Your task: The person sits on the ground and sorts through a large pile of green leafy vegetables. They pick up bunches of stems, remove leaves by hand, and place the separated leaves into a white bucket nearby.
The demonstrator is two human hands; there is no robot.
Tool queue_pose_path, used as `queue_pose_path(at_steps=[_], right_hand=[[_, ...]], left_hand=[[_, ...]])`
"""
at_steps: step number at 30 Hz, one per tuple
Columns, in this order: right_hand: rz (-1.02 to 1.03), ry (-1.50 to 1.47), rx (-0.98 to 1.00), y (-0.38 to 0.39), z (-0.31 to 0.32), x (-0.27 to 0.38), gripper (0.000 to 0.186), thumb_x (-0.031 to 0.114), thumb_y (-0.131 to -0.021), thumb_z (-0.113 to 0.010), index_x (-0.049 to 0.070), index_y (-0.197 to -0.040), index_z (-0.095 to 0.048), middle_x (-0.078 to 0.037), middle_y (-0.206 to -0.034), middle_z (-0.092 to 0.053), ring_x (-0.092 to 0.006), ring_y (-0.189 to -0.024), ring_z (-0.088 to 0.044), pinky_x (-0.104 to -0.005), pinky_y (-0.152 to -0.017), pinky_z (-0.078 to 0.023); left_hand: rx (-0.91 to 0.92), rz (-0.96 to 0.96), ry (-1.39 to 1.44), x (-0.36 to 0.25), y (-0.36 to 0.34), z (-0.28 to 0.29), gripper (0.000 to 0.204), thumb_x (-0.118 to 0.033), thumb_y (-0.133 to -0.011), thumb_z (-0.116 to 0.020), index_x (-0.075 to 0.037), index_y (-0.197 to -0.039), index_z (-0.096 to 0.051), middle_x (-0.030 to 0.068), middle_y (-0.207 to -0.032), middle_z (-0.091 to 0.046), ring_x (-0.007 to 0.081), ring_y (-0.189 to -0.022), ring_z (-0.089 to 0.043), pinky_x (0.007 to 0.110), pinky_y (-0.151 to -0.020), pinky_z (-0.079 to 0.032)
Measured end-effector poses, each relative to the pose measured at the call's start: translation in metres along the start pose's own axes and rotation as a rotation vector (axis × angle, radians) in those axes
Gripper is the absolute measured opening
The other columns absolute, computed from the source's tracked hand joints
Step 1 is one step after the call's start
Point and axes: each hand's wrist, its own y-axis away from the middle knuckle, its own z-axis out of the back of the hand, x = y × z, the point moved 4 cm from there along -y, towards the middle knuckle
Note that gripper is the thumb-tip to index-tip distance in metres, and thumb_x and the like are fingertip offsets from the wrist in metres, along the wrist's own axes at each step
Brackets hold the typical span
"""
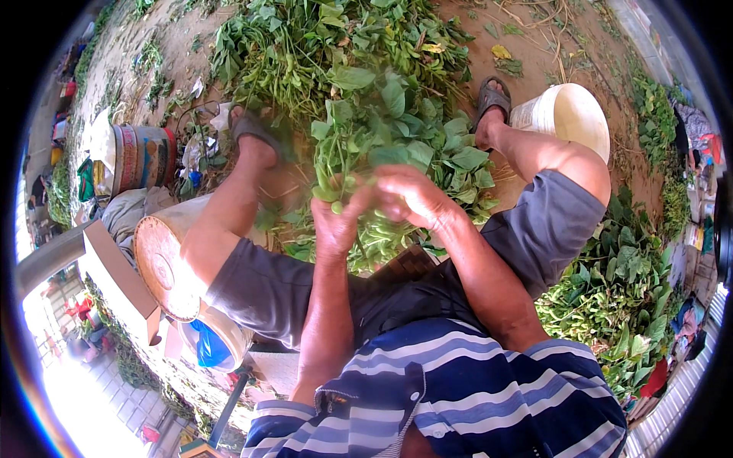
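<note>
My left hand [336, 221] is closed around the stems of a leafy green plant bunch [382, 145] with green pods, held up between my knees. My right hand [408, 195] grips the same bunch from the right, its fingers pinched among the pods near the stems; it is blurred by motion. Both hands touch each other at the bunch. Below them more green pods [378, 240] lie between my legs. I sit with knees apart in grey shorts and a striped shirt, sandalled feet on the dirt.
A big heap of the same leafy plants [321, 46] lies ahead on the dirt. Another pile [611, 298] sits at my right. A white bucket [569, 114] stands by my right foot, a woven basket [164, 263] and a cardboard box [114, 271] at my left.
</note>
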Motion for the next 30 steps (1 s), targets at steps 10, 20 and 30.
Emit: queue_pose_path(at_steps=[10,20,30], right_hand=[[-0.03,-0.02,0.025,-0.001,0.004,-0.004,0.015,0.016,-0.088,-0.051,0.008,-0.075,-0.053,0.001,-0.064,-0.044,-0.0083,-0.049,-0.039,-0.0237,-0.042,-0.028],[-0.004,-0.005,-0.012,-0.004,0.008,-0.008,0.016,0.017,-0.09,-0.048,0.008,-0.078,-0.051,0.0,-0.066,-0.044,-0.009,-0.052,-0.04,-0.024,-0.043,-0.03],[-0.029,-0.001,-0.057,-0.007,0.009,-0.012,0.01,0.013,-0.086,-0.049,0.007,-0.08,-0.053,0.001,-0.068,-0.044,-0.0086,-0.051,-0.036,-0.0242,-0.044,-0.028]], left_hand=[[0.07,-0.095,-0.143,-0.015,0.003,-0.005,0.018,-0.014,-0.084,-0.073,0.001,-0.092,-0.067,0.0001,-0.08,-0.064,0.0071,-0.071,-0.055,0.023,-0.065,-0.044],[0.065,-0.066,-0.194,-0.021,0.004,-0.012,0.017,-0.013,-0.085,-0.073,0.002,-0.092,-0.067,0.0004,-0.08,-0.065,0.0073,-0.072,-0.055,0.024,-0.065,-0.045],[0.081,-0.135,-0.31,-0.013,0.005,-0.005,0.018,-0.011,-0.086,-0.072,0.003,-0.096,-0.068,0.0029,-0.084,-0.068,0.0088,-0.075,-0.059,0.025,-0.067,-0.048]])
